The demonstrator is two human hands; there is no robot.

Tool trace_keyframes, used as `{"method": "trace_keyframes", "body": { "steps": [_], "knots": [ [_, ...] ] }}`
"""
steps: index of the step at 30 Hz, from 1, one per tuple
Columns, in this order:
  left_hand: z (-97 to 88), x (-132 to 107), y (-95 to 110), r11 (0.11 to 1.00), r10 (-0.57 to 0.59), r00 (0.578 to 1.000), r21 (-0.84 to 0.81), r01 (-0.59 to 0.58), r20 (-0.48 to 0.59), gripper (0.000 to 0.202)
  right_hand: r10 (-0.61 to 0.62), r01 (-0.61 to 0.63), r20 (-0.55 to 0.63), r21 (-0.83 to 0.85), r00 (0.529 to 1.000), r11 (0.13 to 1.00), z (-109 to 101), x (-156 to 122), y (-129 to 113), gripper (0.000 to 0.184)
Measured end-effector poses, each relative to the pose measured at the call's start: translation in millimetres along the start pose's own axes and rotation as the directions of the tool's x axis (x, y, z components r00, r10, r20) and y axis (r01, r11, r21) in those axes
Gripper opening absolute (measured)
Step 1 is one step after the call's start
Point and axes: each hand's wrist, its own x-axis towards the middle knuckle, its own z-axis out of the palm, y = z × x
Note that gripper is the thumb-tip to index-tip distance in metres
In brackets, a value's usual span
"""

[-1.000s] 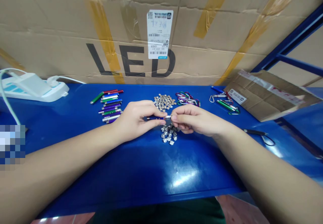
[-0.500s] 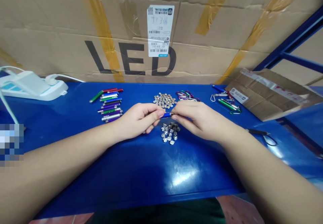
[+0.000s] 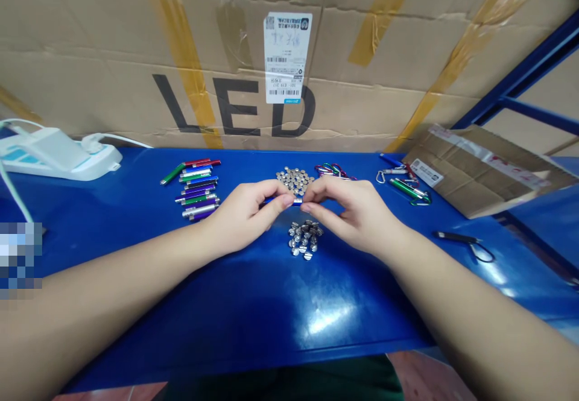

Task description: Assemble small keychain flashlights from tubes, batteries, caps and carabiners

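My left hand [image 3: 244, 217] and my right hand [image 3: 355, 217] meet above the blue table, holding a slim blue metal penlight [image 3: 281, 201] between them. The left fingers grip its body, and the right fingertips pinch its far end, which is mostly hidden. Just behind my hands lies a pile of silver button cells [image 3: 295, 181]. A smaller heap of small metal screw caps [image 3: 304, 238] sits just below my hands.
Several coloured penlights [image 3: 195, 190] lie in rows at left, near a white power strip [image 3: 58, 154]. Coloured carabiners [image 3: 333, 171], assembled keychain lights [image 3: 404, 184], a black penlight on a cord [image 3: 456, 238] and a flattened cardboard piece [image 3: 479, 172] lie at right.
My hands have moved closer together and slightly farther away from me. The penlight's end, visible a second ago, is now mostly covered by my fingers.
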Motion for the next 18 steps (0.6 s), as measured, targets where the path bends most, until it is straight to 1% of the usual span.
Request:
{"method": "trace_keyframes", "body": {
  "steps": [1,3,4,5,6,7,8,10,11,12,13,14,15,16,17,18],
  "knots": [
    [-0.3,1,0,0.993,-0.060,0.997,-0.103,0.064,0.042,0.040,-0.098,0.098,0.003,-0.103,0.995,0.990,-2,0,0,0.008],
    [-1.0,2,1,0.943,-0.139,0.981,-0.284,0.172,0.132,0.049,-0.240,0.240,0.027,-0.213,0.970,0.947,-5,-1,0,0.010],
    [-1.3,2,2,0.920,-0.154,0.975,-0.336,0.201,0.160,0.052,-0.281,0.280,0.033,-0.234,0.959,0.931,-5,-2,0,0.010],
    [-1.5,2,2,0.912,-0.159,0.973,-0.352,0.209,0.167,0.052,-0.305,0.303,0.032,-0.246,0.952,0.921,-5,-2,0,0.010],
    [-1.6,2,3,0.921,-0.155,0.976,-0.336,0.198,0.151,0.052,-0.304,0.300,0.021,-0.248,0.952,0.921,-4,-3,1,0.009],
    [-1.5,2,3,0.938,-0.145,0.982,-0.299,0.175,0.120,0.051,-0.273,0.267,0.003,-0.231,0.962,0.936,-3,-3,1,0.009],
    [-1.2,2,4,0.955,-0.132,0.988,-0.256,0.149,0.080,0.049,-0.211,0.203,-0.025,-0.186,0.977,0.961,-1,-3,1,0.013],
    [-0.1,1,6,0.978,-0.102,0.995,-0.185,0.101,0.005,0.041,-0.007,0.008,-0.071,0.001,0.997,1.000,3,-2,0,0.017],
    [0.6,1,6,0.982,-0.090,0.996,-0.169,0.085,-0.022,0.036,0.105,-0.097,-0.067,0.121,0.992,0.988,5,-2,0,0.019],
    [1.2,1,7,0.984,-0.081,0.996,-0.163,0.073,-0.043,0.033,0.200,-0.184,-0.045,0.233,0.979,0.955,8,-1,-1,0.023],
    [1.6,1,7,0.985,-0.079,0.995,-0.158,0.069,-0.059,0.031,0.264,-0.245,-0.013,0.322,0.965,0.914,10,0,-1,0.027],
    [1.7,1,7,0.986,-0.081,0.994,-0.151,0.070,-0.071,0.030,0.300,-0.284,0.017,0.380,0.954,0.880,11,0,-1,0.031],
    [1.5,1,6,0.987,-0.087,0.993,-0.140,0.075,-0.079,0.030,0.313,-0.299,0.033,0.404,0.949,0.864,12,0,-1,0.033],
    [0.9,1,6,0.988,-0.094,0.992,-0.127,0.084,-0.081,0.030,0.304,-0.290,0.027,0.391,0.952,0.874,12,0,-1,0.033],
    [0.0,2,6,0.989,-0.104,0.992,-0.113,0.095,-0.075,0.032,0.269,-0.254,0.003,0.337,0.963,0.906,12,0,0,0.030],
    [-1.1,2,6,0.989,-0.115,0.991,-0.103,0.108,-0.065,0.035,0.202,-0.190,-0.026,0.247,0.979,0.950,11,0,0,0.026]
  ]
}}
